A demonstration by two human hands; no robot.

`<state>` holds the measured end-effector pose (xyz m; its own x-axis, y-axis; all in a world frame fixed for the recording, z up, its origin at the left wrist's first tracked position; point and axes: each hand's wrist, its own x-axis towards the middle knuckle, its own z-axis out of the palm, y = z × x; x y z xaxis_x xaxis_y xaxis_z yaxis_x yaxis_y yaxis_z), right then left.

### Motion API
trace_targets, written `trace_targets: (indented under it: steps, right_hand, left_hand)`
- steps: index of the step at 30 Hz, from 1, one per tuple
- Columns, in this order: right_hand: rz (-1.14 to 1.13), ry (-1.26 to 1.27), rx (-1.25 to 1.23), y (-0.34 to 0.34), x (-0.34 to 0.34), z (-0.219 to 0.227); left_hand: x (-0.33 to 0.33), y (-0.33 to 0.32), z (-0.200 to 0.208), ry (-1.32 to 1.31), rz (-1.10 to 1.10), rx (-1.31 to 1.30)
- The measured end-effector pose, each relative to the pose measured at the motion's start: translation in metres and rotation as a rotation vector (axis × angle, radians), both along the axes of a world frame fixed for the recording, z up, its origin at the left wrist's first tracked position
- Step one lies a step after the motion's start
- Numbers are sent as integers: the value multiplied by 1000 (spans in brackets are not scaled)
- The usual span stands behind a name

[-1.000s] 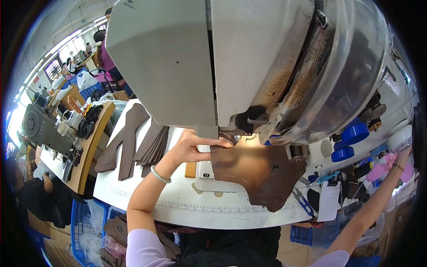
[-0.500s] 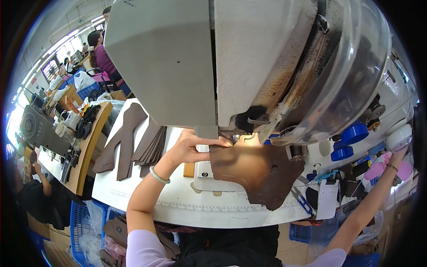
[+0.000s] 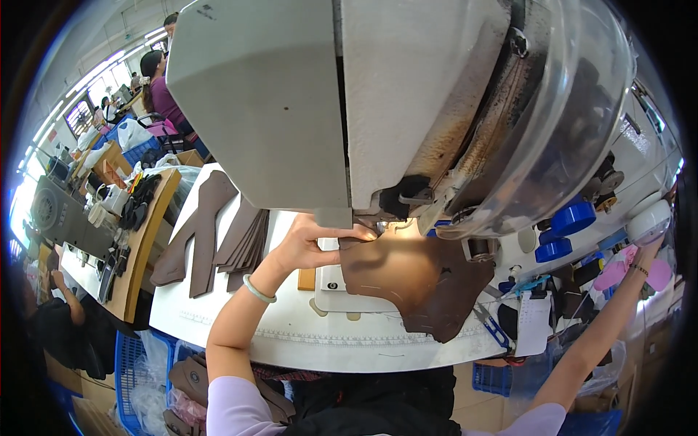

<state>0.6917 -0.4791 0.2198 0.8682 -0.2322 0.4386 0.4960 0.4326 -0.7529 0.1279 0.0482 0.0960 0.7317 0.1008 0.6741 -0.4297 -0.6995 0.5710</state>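
My left hand point(image 3: 305, 242) pinches the left edge of a brown leather piece point(image 3: 454, 291) between thumb and fingers, close to the presser foot. The piece lies flat under the grey sewing machine head point(image 3: 269, 109), and a lamp lights its middle. Far to the right, my right hand point(image 3: 647, 251) is closed on the white rounded handwheel point(image 3: 649, 221) of the machine; most of its fingers are hidden. Next to that wrist is something pink point(image 3: 614, 275). The needle itself is hard to make out.
More brown leather pieces point(image 3: 243, 243) lie fanned out on the white table point(image 3: 291, 349) at left. Blue-handled scissors point(image 3: 492, 327), a white paper point(image 3: 533, 325) and blue spools point(image 3: 573, 216) are at right. A blue basket point(image 3: 131, 370) stands below left. Other people sit farther off.
The whole view has shifted very slightly. Both hands and the leather piece stay in about the same place.
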Motion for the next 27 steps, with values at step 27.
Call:
trace_targets:
  steps: [27]
  right_hand:
    - [-125,15,24,-34,-3,4]
  left_hand:
    - [-4,11,-12,3,-66,-26]
